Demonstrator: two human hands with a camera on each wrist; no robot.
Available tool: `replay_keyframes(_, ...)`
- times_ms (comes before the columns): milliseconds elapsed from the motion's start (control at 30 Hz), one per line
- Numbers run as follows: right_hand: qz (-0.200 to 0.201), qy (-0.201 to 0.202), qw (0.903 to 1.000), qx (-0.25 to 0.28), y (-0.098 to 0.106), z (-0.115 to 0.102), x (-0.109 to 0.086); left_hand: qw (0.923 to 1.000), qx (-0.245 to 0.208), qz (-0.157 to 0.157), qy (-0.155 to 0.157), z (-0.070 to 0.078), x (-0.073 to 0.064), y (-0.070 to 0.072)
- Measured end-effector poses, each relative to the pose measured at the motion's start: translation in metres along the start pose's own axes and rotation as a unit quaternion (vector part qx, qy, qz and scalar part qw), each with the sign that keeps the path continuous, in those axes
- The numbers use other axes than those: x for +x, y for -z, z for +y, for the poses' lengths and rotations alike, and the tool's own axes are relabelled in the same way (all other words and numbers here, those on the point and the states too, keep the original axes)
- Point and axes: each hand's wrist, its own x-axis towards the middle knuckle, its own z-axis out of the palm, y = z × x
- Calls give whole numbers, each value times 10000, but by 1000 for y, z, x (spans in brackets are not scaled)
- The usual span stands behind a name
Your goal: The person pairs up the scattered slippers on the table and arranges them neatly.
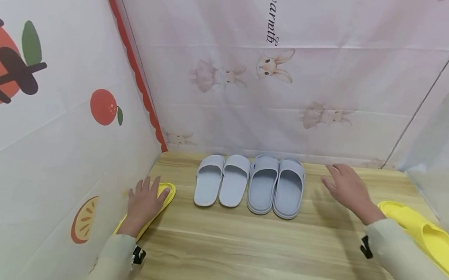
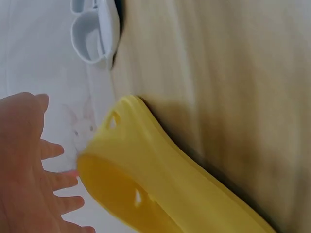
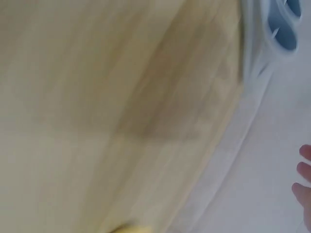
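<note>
Yellow and probably light, pliable foam, one slipper (image 2: pixel 155 170) lies beneath the left hand (image 1: pixel 145 202), whose widely spread fingers grip nothing; its mate (image 1: pixel 437 244) lies beside the right sleeve (image 1: pixel 411 270). The right hand (image 1: pixel 347 188), fingers loosely parted, also holds nothing. Each strap (image 2: pixel 126 153) seems the surest grip.

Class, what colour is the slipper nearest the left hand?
The slipper is yellow; it shows best in the left wrist view.

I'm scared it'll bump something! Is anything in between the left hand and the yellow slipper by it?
No, nothing visible: the left hand is right by the yellow slipper, and neither view shows any object between them.
</note>
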Motion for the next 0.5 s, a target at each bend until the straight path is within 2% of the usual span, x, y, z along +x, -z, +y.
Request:
replay_keyframes(200, -416, -286, 9986, -173, 13, 58, -45, 9992, -182, -322, 121, -9, -9, -3)
replay_keyframes(367, -621, -646, 9956, -278, 22, 98, -75, 9992, -227, -320, 118, -16, -12, -7)
replay_keyframes(500, -897, -910, 9915, -262, 22, 120, -97, 9988, -275, -389, 89, -25, -17, -11)
